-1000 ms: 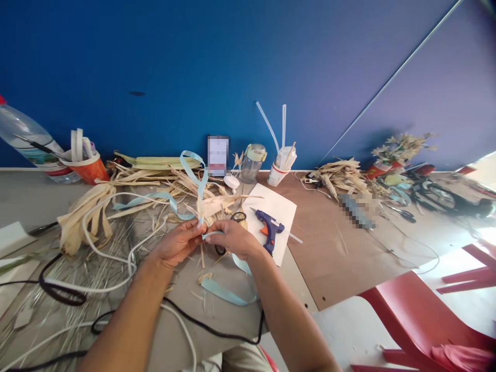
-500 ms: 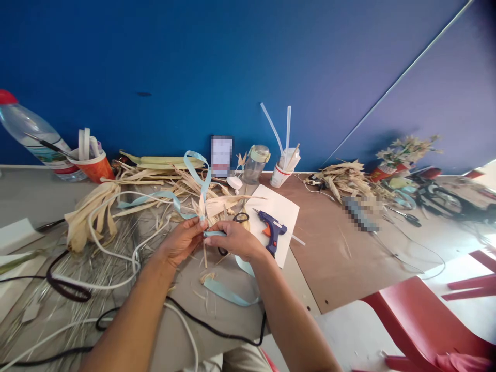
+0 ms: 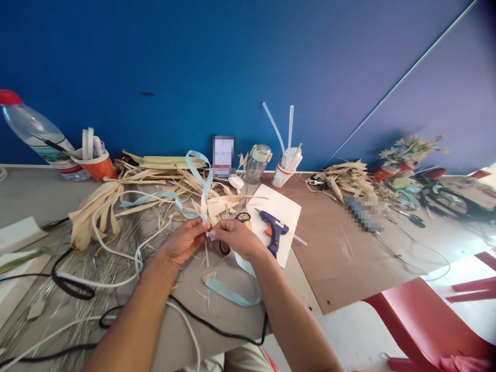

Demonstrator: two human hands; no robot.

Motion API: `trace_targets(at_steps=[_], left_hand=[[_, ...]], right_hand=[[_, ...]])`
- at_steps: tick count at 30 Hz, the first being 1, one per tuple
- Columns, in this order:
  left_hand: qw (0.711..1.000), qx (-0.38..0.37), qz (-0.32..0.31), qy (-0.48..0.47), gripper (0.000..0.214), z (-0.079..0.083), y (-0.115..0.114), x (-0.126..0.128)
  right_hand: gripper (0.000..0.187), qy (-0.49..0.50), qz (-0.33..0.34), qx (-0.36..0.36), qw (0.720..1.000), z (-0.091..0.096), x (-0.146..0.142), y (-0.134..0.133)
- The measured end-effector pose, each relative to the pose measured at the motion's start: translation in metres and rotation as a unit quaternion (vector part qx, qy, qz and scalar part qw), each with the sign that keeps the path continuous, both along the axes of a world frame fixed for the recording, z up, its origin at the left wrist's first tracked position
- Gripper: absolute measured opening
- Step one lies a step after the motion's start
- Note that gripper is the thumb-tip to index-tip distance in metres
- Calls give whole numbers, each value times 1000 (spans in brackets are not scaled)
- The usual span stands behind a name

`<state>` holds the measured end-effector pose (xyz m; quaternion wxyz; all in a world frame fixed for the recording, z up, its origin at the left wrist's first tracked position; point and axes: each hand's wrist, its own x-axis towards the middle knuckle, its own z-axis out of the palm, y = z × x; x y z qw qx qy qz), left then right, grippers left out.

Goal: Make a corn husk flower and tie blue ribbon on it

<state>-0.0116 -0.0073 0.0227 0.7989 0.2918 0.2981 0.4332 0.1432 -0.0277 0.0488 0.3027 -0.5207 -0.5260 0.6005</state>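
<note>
My left hand is closed in a pinch around the base of a corn husk flower, whose thin stem points down below the fingers. Light blue ribbon loops up above the flower and trails to the left. Close beside it, my right hand pinches the blue ribbon at the stem, with the fingertips of both hands nearly touching. More ribbon curls on the table under my right wrist. Black-handled scissors lie partly hidden behind my right hand.
A blue glue gun rests on white paper to the right. Behind are dried husks, a phone, a jar and a cup with glue sticks. Cables cross the front; a red chair stands right.
The short ribbon length that stretched between my fingers toward the right hand is now drawn in at the stem. My right fingers have closed in tighter there. The view has shifted slightly.
</note>
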Motion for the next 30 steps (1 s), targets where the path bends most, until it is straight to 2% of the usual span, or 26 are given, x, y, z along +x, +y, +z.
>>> trace_targets(at_steps=[8, 20, 25, 30], left_hand=[[1000, 20, -13, 5, 15, -5, 2, -3], [996, 58, -46, -41, 22, -2, 1, -8], [994, 57, -21, -85, 17, 3, -1, -5], [993, 21, 19, -111, 12, 8, -6, -2]], right_hand=[[9, -35, -4, 28, 999, 1, 0, 0], [10, 2, 9, 36, 999, -1, 4, 2], [12, 24, 12, 30, 999, 0, 6, 2], [17, 36, 6, -4, 999, 0, 5, 2]])
